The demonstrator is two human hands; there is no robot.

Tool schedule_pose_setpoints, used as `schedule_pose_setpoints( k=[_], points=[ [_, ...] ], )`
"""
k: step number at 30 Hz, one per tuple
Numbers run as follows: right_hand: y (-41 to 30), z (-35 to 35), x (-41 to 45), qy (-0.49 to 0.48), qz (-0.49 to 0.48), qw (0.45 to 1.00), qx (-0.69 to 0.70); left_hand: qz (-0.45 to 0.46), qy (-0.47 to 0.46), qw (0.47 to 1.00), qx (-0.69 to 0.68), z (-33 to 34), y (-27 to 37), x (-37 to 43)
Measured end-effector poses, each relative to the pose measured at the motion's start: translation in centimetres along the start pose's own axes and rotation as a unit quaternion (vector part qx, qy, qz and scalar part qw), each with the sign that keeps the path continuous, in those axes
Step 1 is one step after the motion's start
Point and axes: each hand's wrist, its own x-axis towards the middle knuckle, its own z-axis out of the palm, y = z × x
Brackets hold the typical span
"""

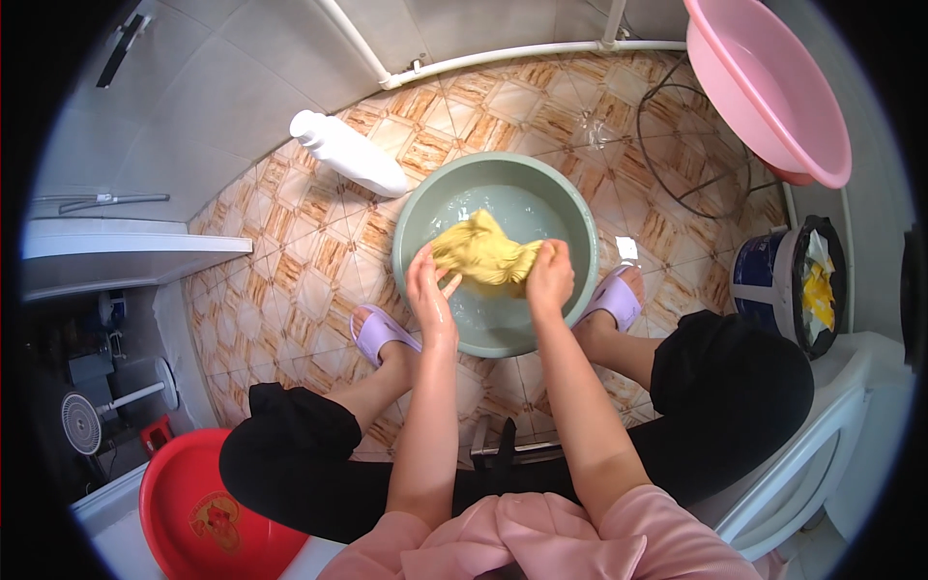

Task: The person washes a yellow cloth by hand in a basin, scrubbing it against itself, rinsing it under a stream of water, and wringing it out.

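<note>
A wet, bunched yellow cloth (pixel 482 250) is held over a grey-green plastic basin (pixel 495 165) with water in the bottom. My right hand (pixel 549 279) grips the cloth's right end in closed fingers. At its left end, my left hand (pixel 432 293) holds the cloth more loosely, fingers and thumb spread around it. Parts of the cloth look blurred. Its lower side hangs close to the water (pixel 500 326), and whether it touches cannot be told. The basin stands on the tiled floor between my feet, which wear lilac slippers (pixel 380 335).
A white plastic bottle (pixel 351 156) stands left of the basin. At right are a pink basin (pixel 768 94), a dark hose (pixel 645 138) and a lined bucket (pixel 754 272) with wrappers. A red basin (pixel 181 507) lies lower left, near a fan (pixel 82 423). A white toilet seat (pixel 805 471) is lower right.
</note>
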Motion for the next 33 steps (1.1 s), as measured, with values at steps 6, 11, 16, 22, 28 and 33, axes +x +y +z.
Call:
schedule_pose_setpoints(
  k=[6, 11, 16, 22, 28, 33],
  points=[
    [2.6, 2.1, 1.4, -0.074, -0.206, 0.942, -0.255, -0.096, 0.032, 0.995, -0.014, -1.3, -4.1, 1.8],
    [1.7, 5.7, -0.1, -0.221, -0.276, 0.85, -0.39, -0.282, 0.087, 0.954, -0.061, -2.3, -7.5, 1.9],
    [2.4, 7.2, 3.3, -0.288, -0.355, 0.789, -0.41, -0.298, 0.019, 0.942, -0.153, -3.8, -8.4, 3.1],
    [1.5, 8.4, 3.3, -0.054, -0.223, 0.957, -0.175, -0.311, 0.028, 0.913, -0.261, -3.6, -7.9, 3.7],
    [-2.4, 3.9, -2.0, -0.522, -0.096, 0.847, -0.027, -0.291, -0.098, 0.896, -0.32, -5.8, -7.4, 6.0],
    [-6.3, -1.7, -6.6, -0.484, -0.358, 0.792, -0.105, -0.221, -0.211, 0.904, -0.3, -5.6, -7.9, 5.0]
  ],
)
